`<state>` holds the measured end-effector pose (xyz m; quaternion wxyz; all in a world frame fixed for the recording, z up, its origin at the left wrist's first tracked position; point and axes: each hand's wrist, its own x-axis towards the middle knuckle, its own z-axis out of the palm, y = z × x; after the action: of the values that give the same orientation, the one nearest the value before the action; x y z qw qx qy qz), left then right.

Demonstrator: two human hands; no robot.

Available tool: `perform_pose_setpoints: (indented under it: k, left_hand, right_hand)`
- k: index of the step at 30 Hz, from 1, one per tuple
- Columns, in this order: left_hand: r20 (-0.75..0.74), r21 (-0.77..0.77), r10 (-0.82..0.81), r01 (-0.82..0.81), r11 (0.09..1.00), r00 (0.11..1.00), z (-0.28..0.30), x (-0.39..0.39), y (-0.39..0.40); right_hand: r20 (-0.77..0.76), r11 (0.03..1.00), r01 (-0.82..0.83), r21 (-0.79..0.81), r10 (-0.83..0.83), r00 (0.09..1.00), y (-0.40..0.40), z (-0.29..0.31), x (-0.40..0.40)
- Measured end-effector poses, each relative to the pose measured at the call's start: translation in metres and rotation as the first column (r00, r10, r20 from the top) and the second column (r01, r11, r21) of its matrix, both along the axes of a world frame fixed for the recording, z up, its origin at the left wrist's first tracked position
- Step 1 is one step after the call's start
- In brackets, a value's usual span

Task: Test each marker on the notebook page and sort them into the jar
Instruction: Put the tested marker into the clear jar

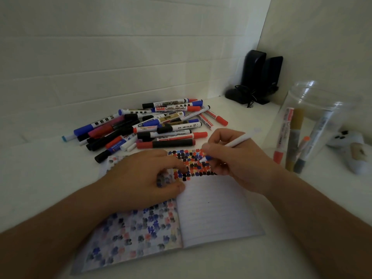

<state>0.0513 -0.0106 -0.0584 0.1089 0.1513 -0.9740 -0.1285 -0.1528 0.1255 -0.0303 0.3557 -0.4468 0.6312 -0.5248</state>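
Head view: left hand [141, 178] hides part of the notebook [213, 208].

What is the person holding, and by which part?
The right hand pinches a white marker low on its barrel, near the tip. The left hand holds nothing.

White table [231, 264] bears notebook [213, 210], markers [153, 125], jar [314, 125], perhaps speakers [259, 75].

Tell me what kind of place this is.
Probably a home desk set in a wall corner: speakers at the back, a notebook open in front, a marker pile.
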Motion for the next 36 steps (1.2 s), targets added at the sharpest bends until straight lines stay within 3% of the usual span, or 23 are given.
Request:
perform_pose_setpoints:
  k: [3,10,21,36]
  left_hand:
    - [0.020,0.031,0.017,-0.017,0.999,1.000,0.002,-0.002,0.000]
    - [0.053,0.050,0.033,-0.036,0.998,0.998,0.003,-0.003,0.001]
    - [0.059,0.058,0.047,-0.051,0.997,0.997,0.001,-0.005,-0.002]
    - [0.060,0.043,0.064,-0.067,0.997,0.996,0.000,-0.005,-0.002]
  right_hand:
    - [-0.252,0.998,0.042,0.041,-0.030,0.967,-0.003,-0.005,0.006]
    - [-0.379,0.993,0.065,0.096,-0.024,0.925,-0.007,-0.010,0.018]
    - [-0.377,0.976,0.196,0.097,-0.146,0.914,-0.011,-0.016,0.021]
    - [-0.386,0.977,0.188,0.097,-0.137,0.912,-0.012,-0.017,0.021]
